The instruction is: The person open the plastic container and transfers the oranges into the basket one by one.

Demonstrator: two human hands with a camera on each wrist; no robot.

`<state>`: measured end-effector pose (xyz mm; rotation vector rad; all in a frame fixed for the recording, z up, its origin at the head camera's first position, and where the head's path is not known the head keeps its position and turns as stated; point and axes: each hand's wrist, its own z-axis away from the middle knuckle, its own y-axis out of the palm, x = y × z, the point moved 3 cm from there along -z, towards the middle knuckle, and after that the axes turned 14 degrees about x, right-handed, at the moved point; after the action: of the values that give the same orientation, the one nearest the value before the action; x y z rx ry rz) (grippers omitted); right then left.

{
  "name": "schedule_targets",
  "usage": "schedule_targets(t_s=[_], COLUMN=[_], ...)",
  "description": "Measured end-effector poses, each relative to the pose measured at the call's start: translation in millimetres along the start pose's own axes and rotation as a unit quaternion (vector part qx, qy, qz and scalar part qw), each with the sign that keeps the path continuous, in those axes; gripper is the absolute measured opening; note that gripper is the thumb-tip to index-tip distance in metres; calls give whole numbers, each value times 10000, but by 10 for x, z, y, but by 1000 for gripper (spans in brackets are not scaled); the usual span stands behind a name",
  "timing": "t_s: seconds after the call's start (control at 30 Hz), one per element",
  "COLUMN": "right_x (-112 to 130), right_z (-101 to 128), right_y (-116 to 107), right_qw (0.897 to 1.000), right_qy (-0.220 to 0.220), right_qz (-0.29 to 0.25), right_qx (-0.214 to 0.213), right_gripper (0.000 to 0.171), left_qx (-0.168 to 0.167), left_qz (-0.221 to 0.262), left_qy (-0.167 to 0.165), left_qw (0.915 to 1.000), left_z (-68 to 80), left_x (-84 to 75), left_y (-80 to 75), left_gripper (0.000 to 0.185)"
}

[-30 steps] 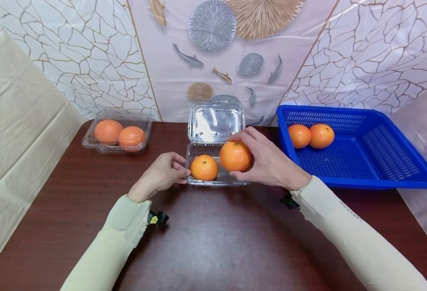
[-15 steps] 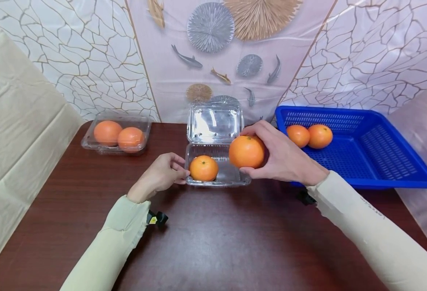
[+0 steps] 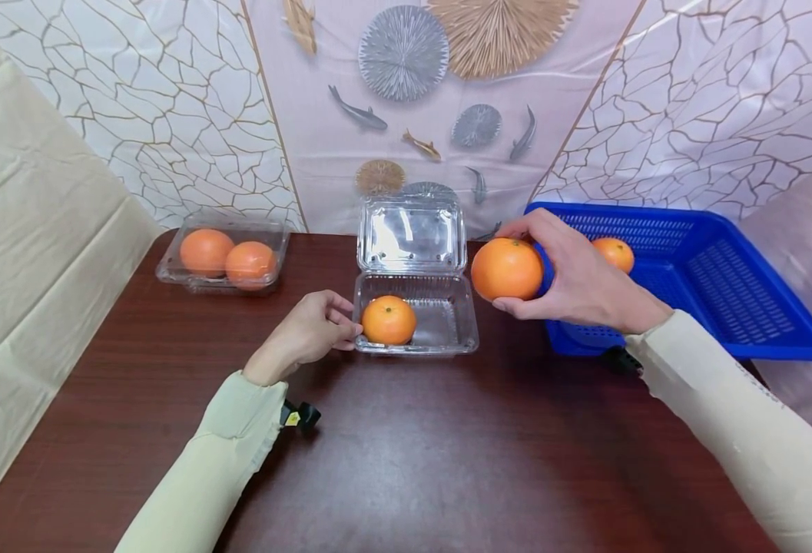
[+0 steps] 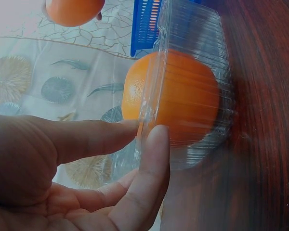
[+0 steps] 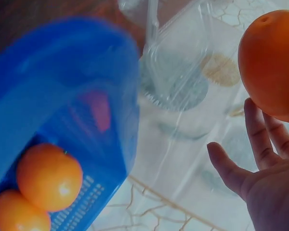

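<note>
My right hand (image 3: pixel 571 273) holds an orange (image 3: pixel 507 269) in the air between the clear plastic clamshell box (image 3: pixel 447 315) and the blue basket. The thumb lies below the fruit and the fingers reach over its far side. With the lid raised at the back, the box has one orange (image 3: pixel 388 319) in its left half. My left hand (image 3: pixel 312 326) pinches the box's left rim between thumb and finger, seen close in the left wrist view, where the orange (image 4: pixel 183 96) shows through the ribbed wall.
At right stands the blue basket (image 3: pixel 758 292); the right wrist view shows two oranges (image 5: pixel 49 177) inside it. A closed clear box (image 3: pixel 281 261) with two oranges sits at the back left. A patterned cloth (image 3: pixel 406 138) hangs behind the brown table (image 3: pixel 392 461).
My right hand has lifted the orange out of the open box and carried it right, toward the basket's left edge. My left hand stays on the box rim.
</note>
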<state>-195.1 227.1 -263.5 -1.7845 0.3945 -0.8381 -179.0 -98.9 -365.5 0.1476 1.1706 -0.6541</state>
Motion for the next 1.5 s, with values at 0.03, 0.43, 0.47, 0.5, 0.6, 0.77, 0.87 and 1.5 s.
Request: schedule_targets(t_s=[0.03,0.43,0.47,0.5,0.6,0.77,0.87,1.5], right_x=[-22,-288,-315,-343,-428,-570,-647,-957], right_z=[14,176,190,206,263,368,418,697], right_y=[-18,-194,-206,-219,-248,-294,-324,-186], right_qw=[10000,9990,9989,9987,9975,9940,9917,9776], right_qy=[21,387,398,440,655,1063,1266,2042], right_qz=[-8,219,221,225,267,257,218,-183], right_qx=[-3,-108,-117,-118,-81,-61,-55,466], right_gripper=[72,72,72,72,70,68,68,66], left_qx=[2,4,3,-2,5,6,6,4], left_qz=[1,-15,-5,7,40,36,26,-29], left_qy=[5,-21,-16,-3,46,52,21,-12], left_qw=[10000,10000,10000,10000,10000,10000,10000,10000], left_z=[-1,-5,-8,-14,-25,-22,-15,-8], left_x=[-2,-1,2,5,13,10,7,3], left_y=[1,5,6,7,4,5,10,6], left_gripper=[36,37,38,38,38,38,38,37])
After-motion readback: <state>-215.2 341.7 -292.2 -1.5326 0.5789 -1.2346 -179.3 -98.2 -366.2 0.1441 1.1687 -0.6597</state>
